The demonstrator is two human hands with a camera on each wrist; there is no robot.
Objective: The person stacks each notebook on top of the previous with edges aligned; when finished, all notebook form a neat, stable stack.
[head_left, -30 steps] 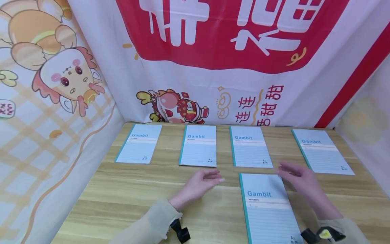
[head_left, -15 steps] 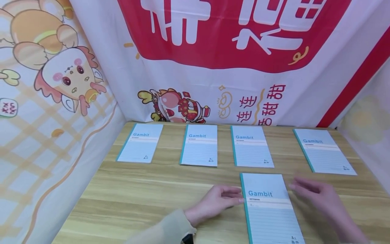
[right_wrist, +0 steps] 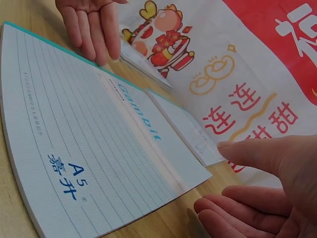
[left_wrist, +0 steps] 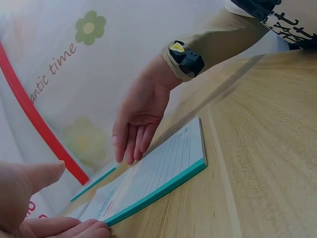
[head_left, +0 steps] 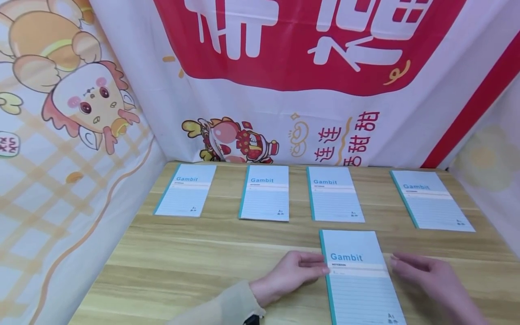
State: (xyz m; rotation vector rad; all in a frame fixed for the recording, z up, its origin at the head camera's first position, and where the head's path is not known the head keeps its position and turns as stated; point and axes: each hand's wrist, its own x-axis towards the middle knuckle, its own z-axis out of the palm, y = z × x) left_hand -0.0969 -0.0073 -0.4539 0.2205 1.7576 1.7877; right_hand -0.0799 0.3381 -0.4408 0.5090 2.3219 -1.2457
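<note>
A light blue Gambit notebook (head_left: 363, 289) with a teal spine lies flat on the table at the front right. At its spine side is my left hand (head_left: 290, 273), fingertips right at the edge and fingers extended. My right hand (head_left: 428, 275) hovers a little off the opposite long edge, holding nothing. In the left wrist view the right hand (left_wrist: 143, 109) shows its palm with fingers pointing down beside the notebook (left_wrist: 158, 168). The right wrist view has the thumb and fingers of the right hand (right_wrist: 267, 188) spread apart near the notebook's corner (right_wrist: 94, 144).
Several matching notebooks lie in a row along the back of the wooden table (head_left: 195, 262), including one at far left (head_left: 184, 189) and one at far right (head_left: 432, 201). A printed cloth (head_left: 243, 99) hangs right behind them; more cloth walls both sides.
My left hand has moved right and nearer to me, up to the front notebook's spine. The right hand has drawn back from its top right corner, along the right edge. The notebooks stay put.
</note>
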